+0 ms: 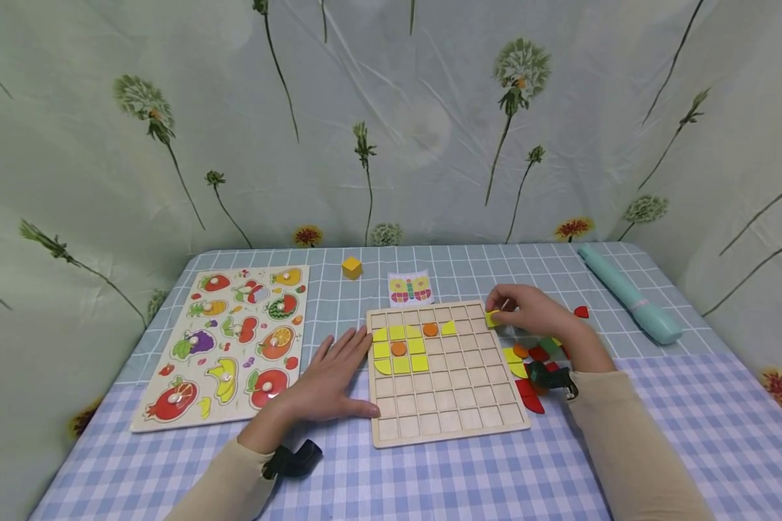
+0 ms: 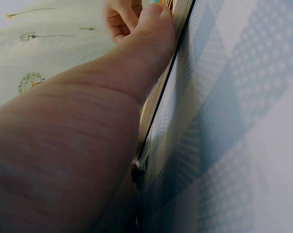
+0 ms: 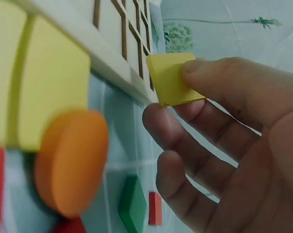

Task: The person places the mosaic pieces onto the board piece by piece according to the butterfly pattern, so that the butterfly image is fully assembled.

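yellow tile (image 3: 170, 80) pinched btwn thumb & fingers of r hand (image 1: 527, 310), held by r edge of wooden grid board (image 1: 452, 382), nr far corner; l hand (image 1: 328, 383) empty, fingers straight, at board's l edge.

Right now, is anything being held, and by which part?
The right hand pinches a yellow square tile by one side, thumb on its face. The left hand holds nothing, lying at the edge of the pale wooden grid board.
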Available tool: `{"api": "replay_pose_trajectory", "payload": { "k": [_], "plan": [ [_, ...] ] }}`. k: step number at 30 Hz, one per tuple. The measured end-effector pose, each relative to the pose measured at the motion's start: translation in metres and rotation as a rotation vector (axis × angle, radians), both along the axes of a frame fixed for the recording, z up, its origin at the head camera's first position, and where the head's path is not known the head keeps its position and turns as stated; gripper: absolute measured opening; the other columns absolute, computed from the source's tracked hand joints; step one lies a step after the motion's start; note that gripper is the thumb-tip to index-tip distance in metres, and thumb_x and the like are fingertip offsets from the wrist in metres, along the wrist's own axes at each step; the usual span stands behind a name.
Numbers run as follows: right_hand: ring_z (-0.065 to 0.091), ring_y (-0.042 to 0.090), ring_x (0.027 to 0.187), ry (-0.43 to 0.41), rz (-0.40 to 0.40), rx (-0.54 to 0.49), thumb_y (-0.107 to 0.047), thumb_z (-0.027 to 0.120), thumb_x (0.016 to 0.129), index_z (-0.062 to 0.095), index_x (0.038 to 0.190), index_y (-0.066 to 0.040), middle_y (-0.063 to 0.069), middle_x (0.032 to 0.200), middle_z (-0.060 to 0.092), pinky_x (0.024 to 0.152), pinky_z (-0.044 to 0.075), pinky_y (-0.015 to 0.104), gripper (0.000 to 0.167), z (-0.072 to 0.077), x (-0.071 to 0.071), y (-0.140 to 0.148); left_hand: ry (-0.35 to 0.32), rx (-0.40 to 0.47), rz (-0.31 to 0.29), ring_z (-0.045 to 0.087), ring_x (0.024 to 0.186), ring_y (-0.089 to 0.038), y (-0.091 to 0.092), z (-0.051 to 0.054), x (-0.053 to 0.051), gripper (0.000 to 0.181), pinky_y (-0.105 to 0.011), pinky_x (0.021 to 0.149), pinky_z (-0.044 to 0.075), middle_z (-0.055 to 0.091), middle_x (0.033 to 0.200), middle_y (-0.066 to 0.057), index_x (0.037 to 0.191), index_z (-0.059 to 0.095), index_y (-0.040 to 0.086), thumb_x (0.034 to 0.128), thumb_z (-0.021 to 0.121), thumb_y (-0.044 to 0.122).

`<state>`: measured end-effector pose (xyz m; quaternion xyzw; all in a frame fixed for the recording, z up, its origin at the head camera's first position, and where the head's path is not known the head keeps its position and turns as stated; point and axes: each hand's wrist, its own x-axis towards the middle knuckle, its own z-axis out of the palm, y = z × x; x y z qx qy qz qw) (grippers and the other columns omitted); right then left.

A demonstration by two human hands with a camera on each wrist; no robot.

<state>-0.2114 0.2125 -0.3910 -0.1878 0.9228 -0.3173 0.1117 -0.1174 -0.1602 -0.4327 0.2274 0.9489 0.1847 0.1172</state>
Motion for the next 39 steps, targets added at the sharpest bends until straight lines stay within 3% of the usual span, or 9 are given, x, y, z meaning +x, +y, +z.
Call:
{"api": "replay_pose_trajectory", "payload": {
  "k": [6, 16, 29, 39],
  "plan": [
    [0.055, 0.02, 0.077, -0.032, 0.021, -0.037, -0.01, 0.064, 0.095, 0.065, 0.103, -0.011, 0.009, 0.098, 0.063, 0.06, 0.048, 0.028, 0.008, -0.005, -0.001, -0.011, 0.007, 0.007, -0.004, 0.002, 0.159, -0.027, 0.0, -0.001, 0.0, 0.122, -0.057, 0.126, -0.003, 0.008, 0.171, -0.003, 0.162, 0.014, 0.013, 0.0725, 0.071, 0.074],
    [0.059, 0.021, 0.087, -0.061, 0.013, -0.066, -0.011, 0.067, 0.094, 0.07, 0.107, -0.015, 0.008, 0.107, 0.066, 0.07, 0.051, 0.029, 0.014, -0.009, 0.001, -0.028, 0.012, 0.005, -0.013, 0.001, 0.159, -0.028, -0.001, 0.0, 0.0, 0.123, -0.058, 0.126, -0.003, 0.006, 0.171, -0.004, 0.162, 0.013, 0.013, 0.0731, 0.07, 0.075],
    [0.058, 0.019, 0.091, 0.0, 0.055, -0.004, -0.009, 0.072, 0.091, 0.069, 0.116, -0.011, 0.006, 0.103, 0.068, 0.083, 0.052, 0.031, 0.025, -0.01, 0.003, -0.033, 0.01, 0.001, -0.006, 0.001, 0.159, -0.027, -0.001, -0.001, -0.001, 0.123, -0.057, 0.126, -0.004, 0.007, 0.171, -0.003, 0.162, 0.013, 0.013, 0.0727, 0.071, 0.075],
    [0.055, 0.02, 0.089, 0.034, 0.03, 0.044, -0.013, 0.076, 0.089, 0.073, 0.111, -0.014, 0.006, 0.103, 0.063, 0.077, 0.05, 0.028, 0.022, -0.009, 0.003, -0.036, 0.008, -0.004, -0.004, 0.001, 0.159, -0.027, -0.001, -0.002, -0.002, 0.123, -0.057, 0.126, -0.003, 0.006, 0.171, -0.003, 0.162, 0.013, 0.013, 0.0726, 0.071, 0.074]
  ]
}}
